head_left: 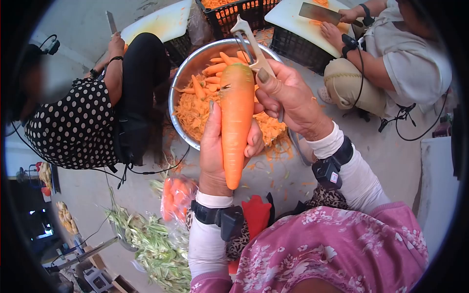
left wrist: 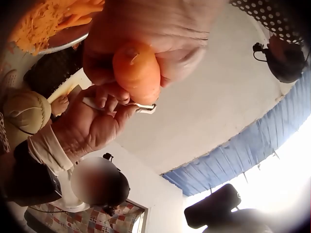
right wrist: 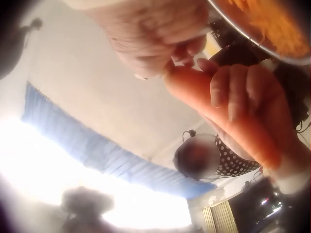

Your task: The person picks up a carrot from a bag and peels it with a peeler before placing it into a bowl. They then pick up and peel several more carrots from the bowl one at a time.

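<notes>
A large carrot (head_left: 235,122) stands out in the middle of the head view, its greenish top pointing away and its tip toward me. My left hand (head_left: 212,158) grips it from beneath, thumb along one side and fingers curled round the other. My right hand (head_left: 289,95) holds a pale-handled peeler (head_left: 251,41), whose metal blade is close beside the carrot's top end. In the left wrist view the carrot (left wrist: 138,70) is seen end-on, with part of the peeler (left wrist: 146,108) just below it. The right wrist view shows left fingers (right wrist: 236,92) wrapped over the carrot (right wrist: 194,92).
Beneath the hands stands a metal bowl (head_left: 172,105) of peelings and whole carrots (head_left: 198,88). Two people sit at cutting boards (head_left: 163,22) with knives (head_left: 320,13). A bag of carrots (head_left: 177,198) and corn husks (head_left: 161,254) lie at the lower left.
</notes>
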The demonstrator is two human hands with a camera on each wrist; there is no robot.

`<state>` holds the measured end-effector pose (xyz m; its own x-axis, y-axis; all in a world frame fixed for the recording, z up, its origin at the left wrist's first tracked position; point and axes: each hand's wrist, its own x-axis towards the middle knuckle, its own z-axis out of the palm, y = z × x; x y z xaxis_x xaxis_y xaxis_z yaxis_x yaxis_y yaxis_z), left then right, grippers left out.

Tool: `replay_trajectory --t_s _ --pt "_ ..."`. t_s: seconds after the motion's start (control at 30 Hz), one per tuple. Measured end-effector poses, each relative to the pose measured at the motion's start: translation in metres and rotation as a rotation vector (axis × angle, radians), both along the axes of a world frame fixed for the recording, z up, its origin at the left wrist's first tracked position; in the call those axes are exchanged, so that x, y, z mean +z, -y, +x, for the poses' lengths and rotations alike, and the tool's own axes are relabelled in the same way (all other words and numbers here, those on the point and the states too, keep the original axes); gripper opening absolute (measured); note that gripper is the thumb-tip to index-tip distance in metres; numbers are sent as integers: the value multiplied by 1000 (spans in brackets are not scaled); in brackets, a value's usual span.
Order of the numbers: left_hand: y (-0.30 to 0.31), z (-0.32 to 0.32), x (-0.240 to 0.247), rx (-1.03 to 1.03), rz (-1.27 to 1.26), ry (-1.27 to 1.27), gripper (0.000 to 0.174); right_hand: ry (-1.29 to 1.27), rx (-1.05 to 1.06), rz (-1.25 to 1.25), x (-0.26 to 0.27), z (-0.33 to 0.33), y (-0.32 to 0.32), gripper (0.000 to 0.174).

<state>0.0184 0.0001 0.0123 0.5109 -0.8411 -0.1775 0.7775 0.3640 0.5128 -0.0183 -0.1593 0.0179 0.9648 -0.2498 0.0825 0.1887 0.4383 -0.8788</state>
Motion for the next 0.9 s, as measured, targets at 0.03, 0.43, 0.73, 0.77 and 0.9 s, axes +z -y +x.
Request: replay_trajectory --t_s 0.03,0.43,0.73,0.77,0.9 --pt "0 0 -1 -26 -28 9 71 -6 63 2 0 -2 3 45" --pt "8 -1 -15 -33 198 111 62 -59 22 -119 2 -5 11 40" --pt "7 3 -18 153 293 188 52 -128 -70 -244 -5 -2 8 33" --pt "4 7 -19 174 275 182 51 -136 -154 -254 -3 -2 6 32" --pt "-4 15 -10 245 131 136 50 -113 -107 -249 0 -5 12 32"
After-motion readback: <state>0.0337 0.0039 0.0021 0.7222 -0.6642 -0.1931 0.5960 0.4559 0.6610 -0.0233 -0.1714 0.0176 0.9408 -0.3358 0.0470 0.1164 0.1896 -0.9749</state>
